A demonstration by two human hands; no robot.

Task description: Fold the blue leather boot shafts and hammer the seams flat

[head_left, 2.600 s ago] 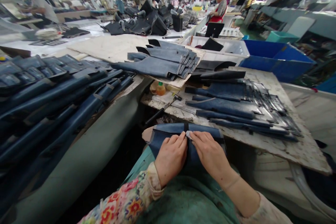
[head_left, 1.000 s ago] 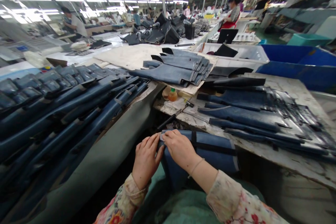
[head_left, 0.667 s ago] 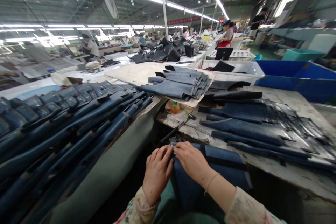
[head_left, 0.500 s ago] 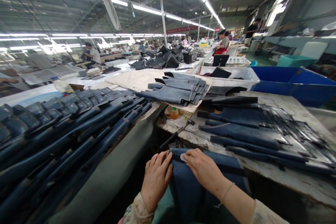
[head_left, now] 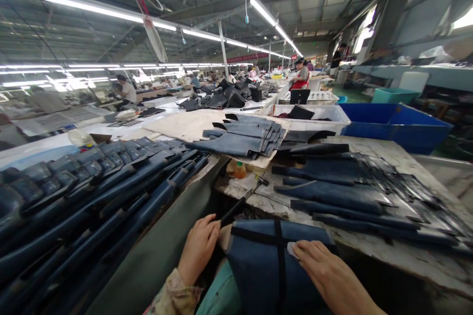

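A dark blue leather piece [head_left: 258,266] with black straps crossing it lies over my lap at the edge of the worn worktable [head_left: 406,251]. My left hand [head_left: 198,250] curls round its left edge, gripping it. My right hand [head_left: 325,270] lies on top of the piece, fingertips pressing a small pale scrap [head_left: 291,248] against the upright black strap. A black-handled hammer [head_left: 240,201] lies just beyond my left hand.
Rows of blue leather pieces [head_left: 92,192] fill the left bench. More cut pieces [head_left: 340,192] are spread on the right, a stack [head_left: 244,140] lies ahead. A small orange bottle [head_left: 240,171], a white tray [head_left: 318,115] and blue bin [head_left: 399,125] stand behind. Other people work in the distance.
The camera tilted up. My hands slid apart along the piece: the left went to its left edge, the right moved rightwards onto the crossing strap. The piece shifted across my lap.
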